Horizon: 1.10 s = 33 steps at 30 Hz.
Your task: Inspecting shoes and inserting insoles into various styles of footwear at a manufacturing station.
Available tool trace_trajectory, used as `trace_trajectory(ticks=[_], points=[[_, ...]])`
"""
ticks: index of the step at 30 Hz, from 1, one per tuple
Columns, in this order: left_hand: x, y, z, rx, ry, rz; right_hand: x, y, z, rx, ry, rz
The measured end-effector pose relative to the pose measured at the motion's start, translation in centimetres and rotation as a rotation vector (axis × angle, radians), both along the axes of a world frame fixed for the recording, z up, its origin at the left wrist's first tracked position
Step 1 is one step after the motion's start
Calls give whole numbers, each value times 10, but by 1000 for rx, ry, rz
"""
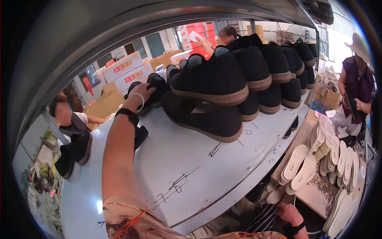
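Two tiers of black espadrilles (211, 75) on white shelf (171, 187), probably stacked to save room. Left hand (142, 94) at black shoe (157, 83) by far edge, can't tell if fingers clamp it. Right hand (290, 215) low beside dark striped cloth (260, 220), grip unclear too.

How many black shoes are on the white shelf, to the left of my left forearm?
2: one shoe nearer your forearm, another shoe to its left; others may be hidden.

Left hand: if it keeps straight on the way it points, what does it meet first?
Most likely the black shoe just ahead of the left hand on the shelf; they may already touch, since depth there is unclear.
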State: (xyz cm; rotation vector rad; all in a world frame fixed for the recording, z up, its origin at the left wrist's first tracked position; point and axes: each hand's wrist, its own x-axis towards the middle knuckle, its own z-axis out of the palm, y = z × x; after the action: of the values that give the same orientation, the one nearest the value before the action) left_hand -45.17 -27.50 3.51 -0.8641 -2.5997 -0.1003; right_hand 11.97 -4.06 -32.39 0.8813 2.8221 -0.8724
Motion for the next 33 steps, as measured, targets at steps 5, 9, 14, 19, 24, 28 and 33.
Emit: trace_trajectory(ticks=[5,9,14,19,24,28,33], points=[[25,0,4,-25,-68,157,1,-16,8,48,-13,19],[8,-4,-8,-29,12,140,20,-20,10,125,-92,38],[44,-7,59,-325,96,127,50,-7,9,120,22,16],[161,24,51,-298,-375,152,56,-3,16,-20,-59,-29],[291,-22,32,-266,-293,-155,75,1,-2,-48,105,191],[484,-13,-25,-174,-547,-352,103,-4,15,-201,109,139],[502,83,-168,-644,-911,-1369,148,-20,9,-226,115,-20]])
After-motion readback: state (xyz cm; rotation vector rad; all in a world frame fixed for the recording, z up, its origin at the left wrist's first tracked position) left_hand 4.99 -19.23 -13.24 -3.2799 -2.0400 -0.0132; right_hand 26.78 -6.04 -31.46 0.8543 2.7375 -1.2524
